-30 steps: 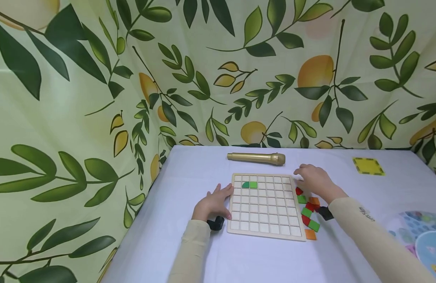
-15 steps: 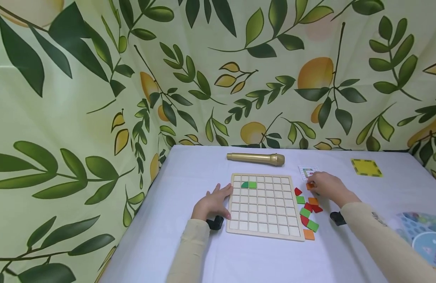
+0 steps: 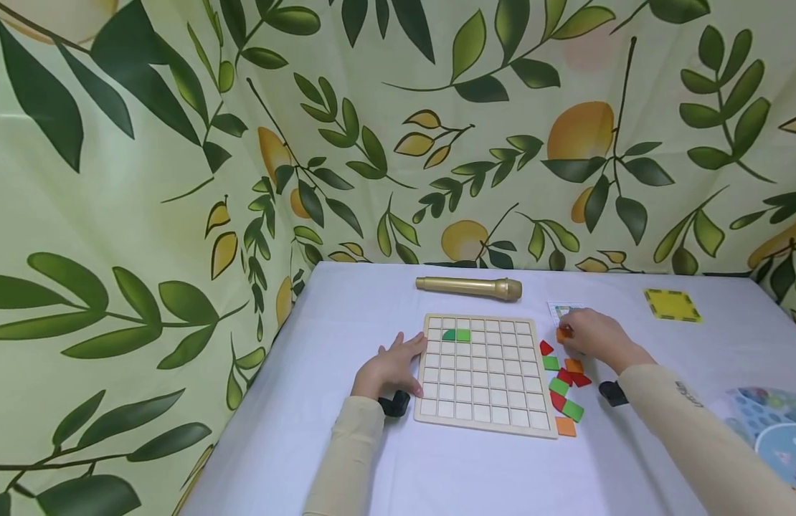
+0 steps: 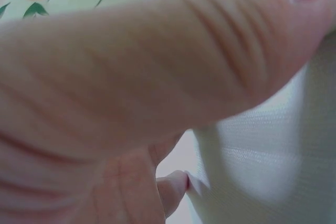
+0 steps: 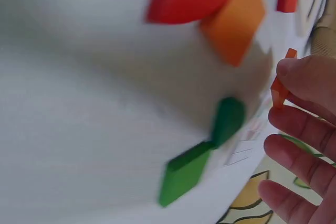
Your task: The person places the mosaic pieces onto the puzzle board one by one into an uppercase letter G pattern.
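Note:
A square wooden grid board [image 3: 478,426] lies on the white table. One dark green rounded tile [image 3: 449,335] and one light green square tile [image 3: 463,335] sit side by side in its upper left cells. My left hand [image 3: 386,367] rests along the board's left edge, fingers spread, thumb lower down. Beyond the board's upper right corner, my right hand [image 3: 594,335] pinches an orange tile [image 5: 281,85] between thumb and index finger. Just past those fingers lies a small printed card [image 3: 558,309], partly hidden by the hand.
Loose red, green and orange tiles, such as a green one [image 3: 573,411] and an orange one [image 3: 566,427], lie along the board's right side. A gold microphone [image 3: 469,287] lies behind the board. At the back right is a yellow square [image 3: 672,304].
My right hand has moved right and slightly down from the board's upper right corner, uncovering part of the card, and now pinches an orange tile. My left hand has stayed at the board.

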Tool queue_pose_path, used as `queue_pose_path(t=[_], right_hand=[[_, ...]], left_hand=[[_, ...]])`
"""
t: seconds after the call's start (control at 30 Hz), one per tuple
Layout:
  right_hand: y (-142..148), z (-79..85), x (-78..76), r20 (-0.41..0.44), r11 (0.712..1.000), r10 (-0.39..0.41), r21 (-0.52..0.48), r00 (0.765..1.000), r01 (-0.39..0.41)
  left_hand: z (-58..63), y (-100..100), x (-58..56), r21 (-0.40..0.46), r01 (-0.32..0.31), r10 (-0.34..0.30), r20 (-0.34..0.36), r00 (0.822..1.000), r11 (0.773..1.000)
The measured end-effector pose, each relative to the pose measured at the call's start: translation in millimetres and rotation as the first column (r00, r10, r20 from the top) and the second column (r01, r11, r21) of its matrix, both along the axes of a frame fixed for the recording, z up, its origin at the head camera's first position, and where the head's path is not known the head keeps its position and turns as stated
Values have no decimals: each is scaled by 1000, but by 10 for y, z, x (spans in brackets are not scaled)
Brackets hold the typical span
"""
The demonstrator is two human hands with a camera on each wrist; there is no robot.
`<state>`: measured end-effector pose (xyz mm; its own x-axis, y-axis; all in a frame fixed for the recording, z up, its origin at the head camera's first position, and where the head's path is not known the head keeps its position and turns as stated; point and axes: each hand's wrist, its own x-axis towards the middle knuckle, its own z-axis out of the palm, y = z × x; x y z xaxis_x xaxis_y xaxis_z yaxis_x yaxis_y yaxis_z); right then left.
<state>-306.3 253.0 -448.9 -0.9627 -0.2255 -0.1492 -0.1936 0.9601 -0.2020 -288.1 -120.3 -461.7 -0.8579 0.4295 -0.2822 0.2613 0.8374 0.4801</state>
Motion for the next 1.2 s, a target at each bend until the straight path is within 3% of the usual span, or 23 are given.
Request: queue_pose_path(t=[0.17,0.3,0.5,0.87,1.2], right_hand=[[-180,119,-28,-46,999,32,-10,998,-33],[-398,196,-63,-113,994,103,-21,988,-106],[-712,139,-116,-215,977,198,-42,956,-211],[-1084,-14,-140,-244,955,266,-63,933,-289],[-1179,-71,-150,-221,952,275,-71,936,-297]], left_hand=[[25,9,8,-4,-1,1,4,1000,1000],[46,25,2,-13,-7,7,1,1000,1000],[31,44,25,2,-18,18,-3,1000,1000],[2,37,48,-6,-18,18,-15,1000,1000],[11,60,35,-11,-6,6,-11,1000,1000]])
